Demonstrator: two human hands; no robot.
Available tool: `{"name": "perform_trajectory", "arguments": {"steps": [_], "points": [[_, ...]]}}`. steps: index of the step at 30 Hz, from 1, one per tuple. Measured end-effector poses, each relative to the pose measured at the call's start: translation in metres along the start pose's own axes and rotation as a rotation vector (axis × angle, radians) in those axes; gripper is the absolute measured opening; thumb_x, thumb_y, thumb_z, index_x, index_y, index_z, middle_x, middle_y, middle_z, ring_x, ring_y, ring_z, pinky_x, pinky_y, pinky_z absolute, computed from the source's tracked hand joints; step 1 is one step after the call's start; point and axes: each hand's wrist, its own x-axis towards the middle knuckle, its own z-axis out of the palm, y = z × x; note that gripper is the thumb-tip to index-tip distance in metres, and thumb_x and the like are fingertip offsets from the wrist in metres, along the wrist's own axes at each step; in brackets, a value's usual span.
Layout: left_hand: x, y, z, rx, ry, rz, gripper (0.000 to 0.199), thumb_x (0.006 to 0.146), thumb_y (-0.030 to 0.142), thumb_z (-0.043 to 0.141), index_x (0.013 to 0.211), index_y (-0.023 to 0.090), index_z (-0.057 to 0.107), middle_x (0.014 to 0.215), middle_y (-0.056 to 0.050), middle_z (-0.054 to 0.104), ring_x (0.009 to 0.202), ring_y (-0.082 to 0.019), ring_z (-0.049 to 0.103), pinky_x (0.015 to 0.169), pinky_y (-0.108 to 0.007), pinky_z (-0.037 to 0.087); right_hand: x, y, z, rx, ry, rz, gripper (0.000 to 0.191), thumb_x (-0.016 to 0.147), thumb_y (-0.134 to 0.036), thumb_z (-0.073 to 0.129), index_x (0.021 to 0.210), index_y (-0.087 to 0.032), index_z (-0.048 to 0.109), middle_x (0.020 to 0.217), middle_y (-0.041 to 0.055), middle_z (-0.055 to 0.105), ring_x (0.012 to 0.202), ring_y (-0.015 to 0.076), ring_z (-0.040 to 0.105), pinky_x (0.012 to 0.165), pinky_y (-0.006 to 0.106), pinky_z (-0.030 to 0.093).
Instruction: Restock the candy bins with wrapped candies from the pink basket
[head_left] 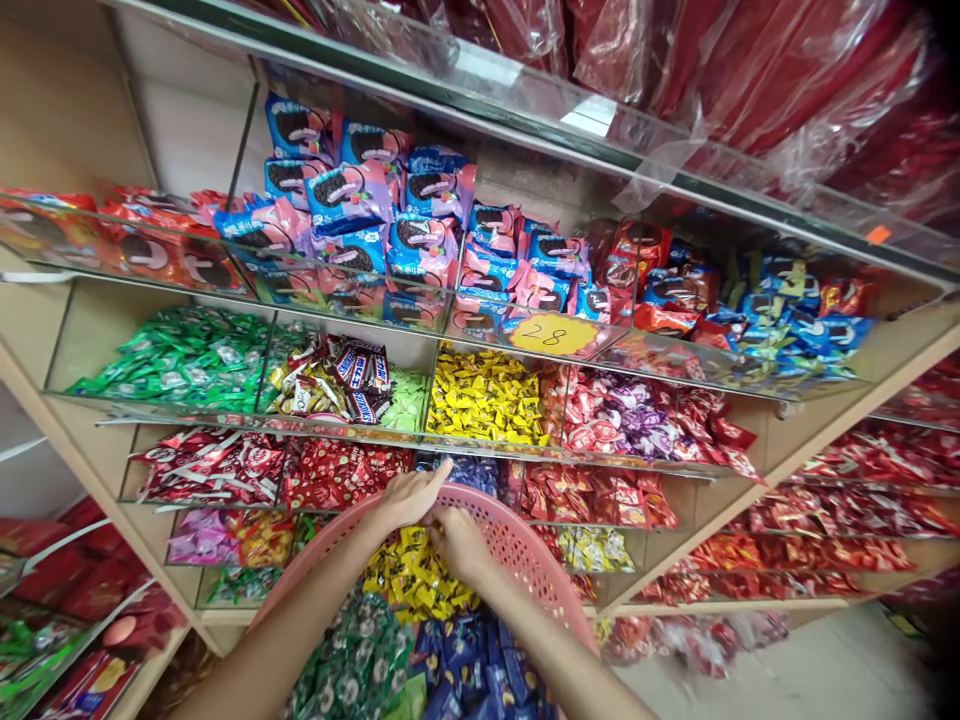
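"What's nearest on your feed?"

"The basket (541, 560), open side up. Green sweets (356, 645) lie at its near left, blue sweets (476, 660) at its near right, and yellow sweets (420, 590) beyond them."

"Which hand is closer to the yellow?"

"My right hand (459, 543). The heap lies just below it and toward me, slightly left. My left hand (409, 497) is a little farther out, close beside the right."

"Any long axis to work with?"

"None for the heap; the wrappers point every way. The round basket gives me none either."

"And the grip?"

"Right fingers are curled inward; I can't tell how tightly, or whether they have hold of anything. On the left, one finger reaches forward and rightward. The rest are hidden, so I can't judge that grip or its contents."

"Farther out?"

"Past the far rim, the shelf (360, 432) has loose yellow candy (487, 400) in a bin, with blue-pink packets (349, 195) higher up."
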Motion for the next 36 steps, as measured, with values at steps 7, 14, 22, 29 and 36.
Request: {"name": "perform_trajectory", "arguments": {"steps": [7, 14, 22, 29, 36], "points": [[-0.002, 0.0, -0.002, -0.015, 0.003, 0.022, 0.077, 0.077, 0.064, -0.001, 0.077, 0.022, 0.063, 0.082, -0.006, 0.066, 0.085, -0.024, 0.058, 0.072, -0.032, 0.038, -0.001, -0.015, 0.012, -0.078, 0.072, -0.032, 0.027, 0.081, -0.019, 0.039, 0.104, -0.023, 0.053, 0.105, 0.006, 0.057, 0.083, 0.0166, 0.058, 0.064, 0.022, 0.039], [0.001, -0.001, 0.001, 0.003, 0.011, 0.005, 0.077, 0.078, 0.063, -0.001, 0.08, 0.022, 0.064, 0.084, -0.007, 0.066, 0.086, -0.025, 0.058, 0.073, -0.032, 0.038, -0.026, -0.016, -0.029, -0.251, 0.058, -0.143, 0.02, 0.084, -0.025, 0.037, 0.085, -0.022, 0.056, 0.085, 0.003, 0.061, 0.068, 0.0154, 0.059, 0.054, 0.022, 0.035], [-0.001, 0.002, 0.002, 0.021, 0.02, 0.044, 0.076, 0.078, 0.063, -0.001, 0.081, 0.023, 0.064, 0.079, -0.007, 0.066, 0.083, -0.025, 0.059, 0.073, -0.033, 0.038, 0.004, -0.011, -0.125, -0.318, 0.329, -0.098, 0.031, 0.088, -0.034, 0.029, 0.081, -0.02, 0.055, 0.075, 0.0035, 0.059, 0.065, 0.0128, 0.054, 0.056, 0.021, 0.03], [-0.004, 0.004, 0.001, 0.052, 0.021, 0.044, 0.078, 0.077, 0.064, -0.003, 0.085, 0.025, 0.064, 0.081, -0.007, 0.066, 0.084, -0.026, 0.058, 0.072, -0.034, 0.038, 0.064, -0.004, -0.154, -0.397, 0.472, -0.167, 0.021, 0.084, -0.022, 0.037, 0.1, -0.02, 0.05, 0.098, 0.006, 0.049, 0.09, 0.0154, 0.046, 0.07, 0.022, 0.034], [-0.004, 0.002, 0.003, 0.064, 0.047, 0.058, 0.078, 0.076, 0.065, -0.002, 0.085, 0.024, 0.064, 0.083, -0.007, 0.066, 0.087, -0.026, 0.058, 0.074, -0.034, 0.038, 0.082, -0.017, -0.136, -0.404, 0.44, -0.244, 0.017, 0.083, -0.027, 0.042, 0.091, -0.021, 0.055, 0.092, 0.0044, 0.049, 0.089, 0.0154, 0.045, 0.073, 0.024, 0.034]]}}
